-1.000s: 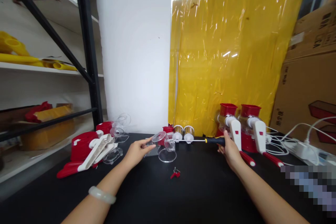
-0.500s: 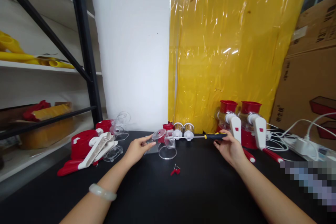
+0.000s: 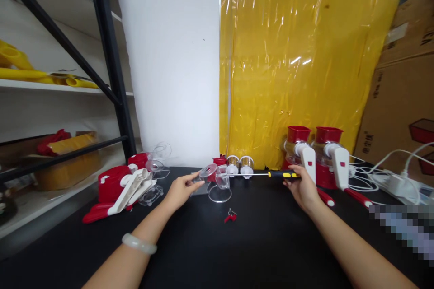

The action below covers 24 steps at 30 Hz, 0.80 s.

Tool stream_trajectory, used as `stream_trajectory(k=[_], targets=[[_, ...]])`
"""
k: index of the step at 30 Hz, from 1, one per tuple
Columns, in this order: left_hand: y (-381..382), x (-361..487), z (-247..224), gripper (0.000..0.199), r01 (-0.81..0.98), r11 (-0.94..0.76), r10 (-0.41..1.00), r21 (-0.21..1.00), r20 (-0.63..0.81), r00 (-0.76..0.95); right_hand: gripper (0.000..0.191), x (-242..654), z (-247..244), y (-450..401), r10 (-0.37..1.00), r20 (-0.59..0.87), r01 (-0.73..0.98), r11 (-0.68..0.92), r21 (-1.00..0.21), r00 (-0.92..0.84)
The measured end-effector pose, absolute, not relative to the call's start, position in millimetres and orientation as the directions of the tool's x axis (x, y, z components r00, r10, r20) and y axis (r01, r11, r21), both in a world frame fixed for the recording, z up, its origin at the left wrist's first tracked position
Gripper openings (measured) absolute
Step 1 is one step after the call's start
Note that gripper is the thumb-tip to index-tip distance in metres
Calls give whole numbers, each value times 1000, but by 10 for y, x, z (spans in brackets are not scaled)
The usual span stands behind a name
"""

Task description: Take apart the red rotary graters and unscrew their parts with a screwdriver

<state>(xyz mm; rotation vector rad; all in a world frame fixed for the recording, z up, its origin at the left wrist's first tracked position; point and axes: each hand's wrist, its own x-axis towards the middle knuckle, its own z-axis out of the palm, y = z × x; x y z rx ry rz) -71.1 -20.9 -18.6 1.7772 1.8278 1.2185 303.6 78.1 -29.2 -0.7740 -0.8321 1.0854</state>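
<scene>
My left hand (image 3: 185,191) grips a clear plastic housing (image 3: 219,193) by its left side, over the black tabletop. In my right hand (image 3: 301,188) is a screwdriver (image 3: 283,174) with a black and yellow handle, held level by the handle's end. Its long metal shaft points left, and the tip reaches the housing's right-hand opening; whether it meets a screw there is too small to tell. Nearer to me on the table lie small red parts (image 3: 230,218) with several screws. Two metal grater drums (image 3: 246,165) with white ends stand just behind the shaft.
Two red-and-white rotary graters (image 3: 329,158) stand at the right, handles toward me. White cables (image 3: 369,176) and a power strip lie beyond them. Red bases (image 3: 113,184), white crank handles (image 3: 132,189) and clear parts (image 3: 151,195) are piled at the left, beside a shelf rack (image 3: 110,54).
The view has shifted slightly, moving most things a little right in the picture. The screwdriver's handle has turned, showing more yellow. Both hands keep their holds.
</scene>
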Motion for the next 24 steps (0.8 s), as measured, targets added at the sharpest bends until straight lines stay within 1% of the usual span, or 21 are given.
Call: stream_trajectory(k=[4, 7, 9, 10, 11, 13, 14, 16, 17, 18, 21, 24], targets=[[-208, -704, -189, 74, 647, -140, 933, 750, 319, -168, 26, 3047, -280, 730, 988, 134, -621, 152, -769, 75], [-205, -711, -197, 73, 648, -145, 932, 748, 323, -164, 28, 3042, -276, 706, 992, 120, -647, 117, -753, 40], [-201, -717, -205, 72, 650, -151, 931, 745, 327, -160, 21, 3033, -270, 705, 989, 138, -633, 137, -762, 49], [-199, -721, -209, 72, 649, -153, 931, 745, 328, -157, 21, 3030, -268, 709, 987, 148, -607, 157, -779, 65], [-197, -724, -214, 72, 649, -153, 932, 745, 328, -156, 27, 3029, -268, 714, 983, 158, -560, 185, -807, 97], [-191, -729, -222, 73, 643, -154, 932, 751, 326, -157, 42, 3033, -279, 728, 962, 199, -375, 256, -891, 185], [-187, -731, -226, 73, 639, -155, 932, 753, 327, -159, 45, 3037, -288, 735, 945, 231, -253, 287, -924, 230], [-182, -735, -232, 73, 639, -154, 930, 754, 329, -163, 44, 3044, -310, 752, 917, 282, -59, 310, -949, 282], [-181, -736, -235, 73, 641, -154, 930, 752, 329, -163, 40, 3045, -320, 760, 912, 286, -39, 310, -950, 293], [-180, -737, -236, 73, 643, -153, 930, 751, 329, -163, 36, 3044, -326, 768, 914, 275, -75, 310, -948, 300], [-185, -735, -233, 74, 642, -151, 933, 751, 324, -159, 26, 3032, -327, 776, 925, 231, -285, 319, -904, 302], [-198, -727, -220, 75, 648, -137, 935, 749, 314, -165, 31, 3034, -315, 756, 952, 219, -426, 292, -856, 213]])
